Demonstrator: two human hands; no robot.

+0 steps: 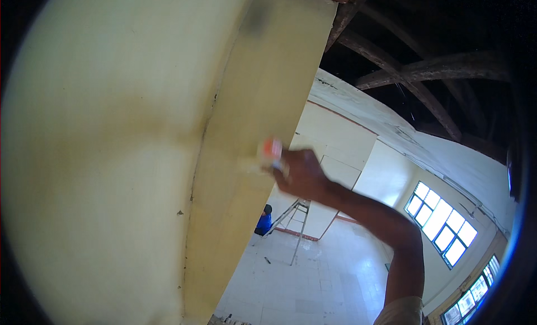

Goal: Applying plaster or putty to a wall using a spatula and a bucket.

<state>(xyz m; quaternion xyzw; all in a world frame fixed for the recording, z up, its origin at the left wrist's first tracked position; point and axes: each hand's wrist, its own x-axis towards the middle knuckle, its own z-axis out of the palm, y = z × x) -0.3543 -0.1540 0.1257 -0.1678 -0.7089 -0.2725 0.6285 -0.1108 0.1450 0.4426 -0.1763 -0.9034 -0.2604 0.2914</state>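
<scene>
My right hand point(302, 171) is raised against a yellowish pillar face point(246, 112), its fingers closed round a small white tool with an orange-red patch point(271, 150). Motion smears the tool, so its exact kind cannot be made out; its pale end points left, toward the pillar. Whether it touches the surface is unclear. The bare forearm comes up from the lower right, bent at the elbow, below which a light sleeve point(400, 312) shows. My left hand is out of view.
A pale wall point(100, 185) meets the pillar along a cracked seam at left. Far below, a stepladder point(296, 218) stands on the tiled floor point(319, 280), beside a person in blue point(263, 221). Dark roof beams point(425, 70) hang overhead; windows point(441, 224) are at right.
</scene>
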